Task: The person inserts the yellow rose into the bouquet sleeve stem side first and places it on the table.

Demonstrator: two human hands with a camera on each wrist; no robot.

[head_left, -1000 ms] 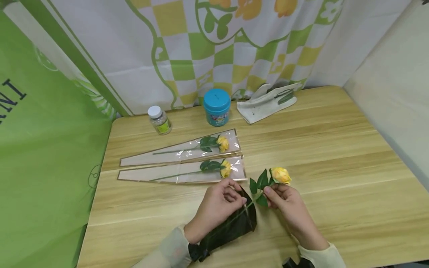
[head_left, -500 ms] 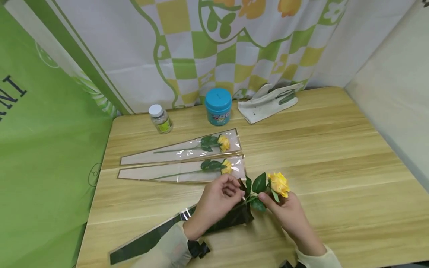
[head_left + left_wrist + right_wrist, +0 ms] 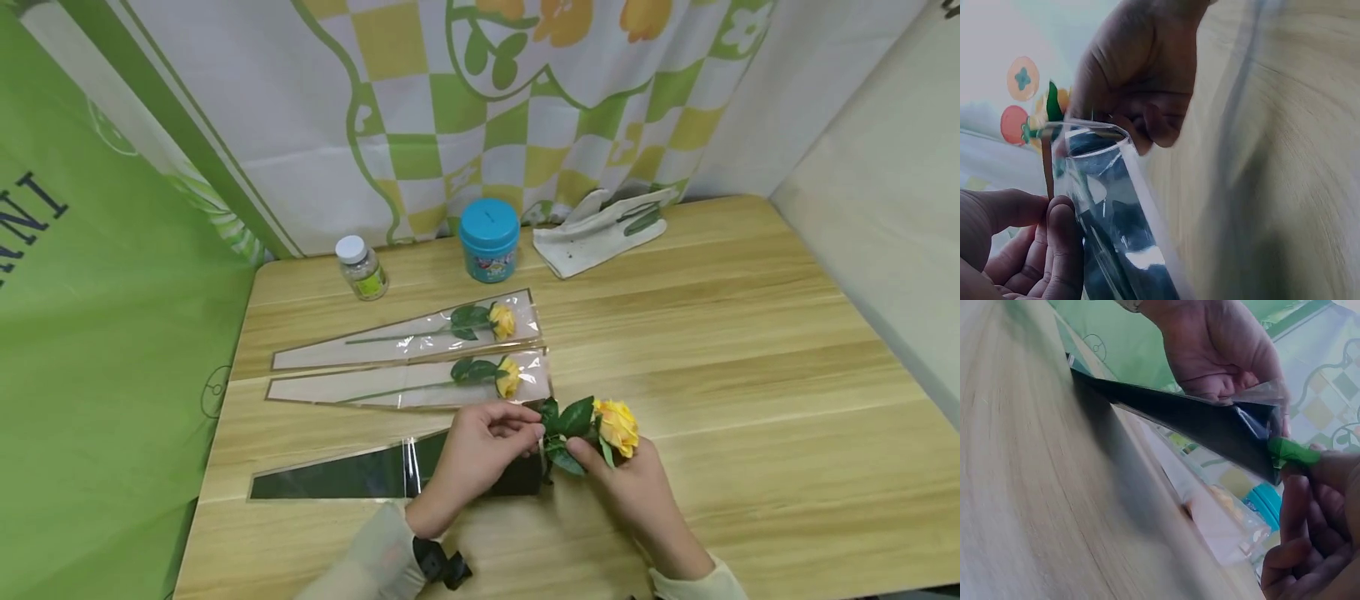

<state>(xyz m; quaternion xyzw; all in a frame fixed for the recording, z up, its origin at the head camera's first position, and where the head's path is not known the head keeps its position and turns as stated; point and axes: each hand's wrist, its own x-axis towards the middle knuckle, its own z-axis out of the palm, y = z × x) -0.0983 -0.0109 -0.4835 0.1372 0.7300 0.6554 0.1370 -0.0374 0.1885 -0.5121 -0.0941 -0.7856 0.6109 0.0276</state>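
A yellow artificial rose [image 3: 617, 427] with green leaves is in my right hand [image 3: 632, 496], which pinches it just below the bloom. Its stem runs into the mouth of a black-backed clear flower sleeve [image 3: 333, 475]; the lower leaves are right at the opening. My left hand [image 3: 476, 454] pinches the sleeve's edge at that mouth and covers part of it. In the left wrist view the clear front of the sleeve [image 3: 1116, 225] bulges, with the stem inside. The right wrist view shows a leaf [image 3: 1294, 452] at the opening, beside my right thumb.
Two pale sleeves, an upper one [image 3: 315, 356] and a lower one [image 3: 307, 390], lie beyond my hands, each with a yellow rose inside. Behind them stand a white-capped jar [image 3: 363, 268] and a blue tub [image 3: 489, 242]. A pair of work gloves [image 3: 600, 233] lies against the curtain.
The rose has moved left and slightly down, its stem sliding deeper into the black sleeve. The sleeve's narrow end has swung out, extending left, roughly parallel to the pale ones.
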